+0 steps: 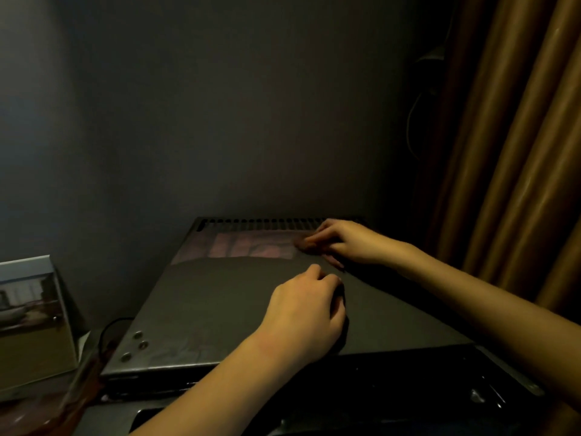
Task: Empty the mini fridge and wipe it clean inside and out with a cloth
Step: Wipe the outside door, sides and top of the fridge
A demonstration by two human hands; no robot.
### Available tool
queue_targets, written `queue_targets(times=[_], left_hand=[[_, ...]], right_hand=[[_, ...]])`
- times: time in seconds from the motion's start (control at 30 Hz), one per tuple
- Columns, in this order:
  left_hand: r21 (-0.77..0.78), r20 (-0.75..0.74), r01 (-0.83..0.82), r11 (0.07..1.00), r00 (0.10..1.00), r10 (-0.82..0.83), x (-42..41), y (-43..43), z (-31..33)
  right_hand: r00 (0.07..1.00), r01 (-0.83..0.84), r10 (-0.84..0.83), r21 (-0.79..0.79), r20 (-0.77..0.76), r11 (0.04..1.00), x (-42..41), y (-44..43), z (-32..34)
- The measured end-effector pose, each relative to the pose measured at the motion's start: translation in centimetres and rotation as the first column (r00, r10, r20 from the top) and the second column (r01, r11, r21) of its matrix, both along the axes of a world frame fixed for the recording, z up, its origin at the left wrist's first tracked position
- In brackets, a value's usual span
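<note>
The mini fridge (220,309) has a flat dark grey top that fills the middle of the view, with a vent strip along its back edge. A small brownish cloth (302,242) lies bunched at the back right of that top. My right hand (349,243) pinches the cloth against the surface there. Nearer to me, my left hand (306,313) rests on the middle of the top with its fingers loosely bent and nothing in it. The light is dim, and the fridge's inside is hidden from here.
A standing picture card (31,316) sits low on the left beside the fridge, with a black cable (110,325) between them. Brown curtains (518,152) hang close on the right. A grey wall (220,121) backs the fridge. A dark door edge (408,391) shows below the front.
</note>
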State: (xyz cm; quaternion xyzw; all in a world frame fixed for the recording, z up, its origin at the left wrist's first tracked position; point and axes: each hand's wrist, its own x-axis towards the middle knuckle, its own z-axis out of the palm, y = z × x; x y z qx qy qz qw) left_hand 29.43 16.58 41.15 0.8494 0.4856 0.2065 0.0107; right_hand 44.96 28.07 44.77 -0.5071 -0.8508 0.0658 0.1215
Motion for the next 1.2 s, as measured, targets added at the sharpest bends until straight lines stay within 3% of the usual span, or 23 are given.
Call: queue_targets(times=[0.07,0.13,0.2,0.23,0.3,0.37,0.47,0.53,0.63,0.73,0.8,0.9,1.0,1.07,1.13,1.2], left_hand=[[-0.006,0.012,-0.003,1.0,1.0,0.003,-0.1,-0.1,0.0],[-0.004,0.02,-0.001,1.0,1.0,0.001,-0.1,-0.1,0.1],[-0.004,0.007,-0.003,1.0,1.0,0.003,0.0,-0.1,0.1],[-0.003,-0.006,-0.005,1.0,1.0,0.005,0.2,-0.1,0.1],[-0.003,-0.032,-0.006,1.0,0.999,0.006,0.4,-0.2,0.2],[-0.004,-0.039,0.0,1.0,0.999,0.0,0.6,-0.1,0.1],[-0.004,-0.013,0.021,1.0,1.0,-0.021,0.5,0.1,0.0],[0.001,-0.001,0.029,1.0,1.0,-0.029,0.4,0.1,0.0],[0.014,-0.004,0.008,1.0,1.0,-0.008,0.3,-0.1,-0.1],[0.014,-0.001,0.005,1.0,1.0,-0.005,0.4,-0.1,-0.1],[0.017,-0.019,0.0,1.0,1.0,0.001,0.5,0.0,0.0],[0.023,-0.048,-0.003,1.0,0.999,0.004,0.8,0.0,0.0],[0.02,-0.033,0.006,1.0,0.999,-0.005,0.7,0.3,0.0],[0.007,-0.001,0.016,1.0,1.0,-0.016,0.4,0.4,-0.1],[0.01,0.038,0.023,1.0,0.999,-0.023,-0.1,-0.1,-0.1],[0.039,0.037,0.018,0.999,0.999,-0.02,-0.8,-0.6,0.0]], right_hand=[[0.974,0.203,-0.212,0.101,0.086,0.974,1.4,2.7,-0.6],[0.85,0.425,-0.468,0.211,0.242,0.88,2.8,4.0,-0.8],[0.762,0.533,-0.57,0.203,0.308,0.821,3.3,3.6,-0.2],[0.764,0.54,-0.563,0.164,0.315,0.826,3.2,3.0,0.4],[0.817,0.464,-0.467,0.096,0.338,0.881,2.3,1.1,1.9],[0.912,0.267,-0.256,0.01,0.32,0.964,1.0,-0.9,2.7],[0.987,-0.069,0.088,-0.147,0.131,0.987,-1.7,-2.1,2.7],[0.99,-0.142,0.144,-0.131,0.006,0.981,-2.8,-0.8,2.0],[0.998,0.067,-0.067,-0.005,0.0,0.998,-1.7,2.6,0.7],[0.84,0.467,-0.497,0.175,0.218,0.867,1.6,4.8,-0.1],[0.79,0.534,-0.557,0.157,0.255,0.831,3.0,4.7,0.2],[0.853,0.431,-0.426,0.051,0.301,0.901,2.7,2.5,1.8],[0.978,0.07,-0.053,-0.078,0.203,0.995,-0.2,-0.9,2.7],[0.981,-0.18,0.189,-0.146,0.053,0.973,-2.7,-1.9,2.0],[0.966,-0.258,0.258,-0.061,-0.012,0.964,-4.5,-1.0,0.5],[0.985,-0.172,0.174,0.072,-0.017,0.982,-5.1,1.2,-0.6]])
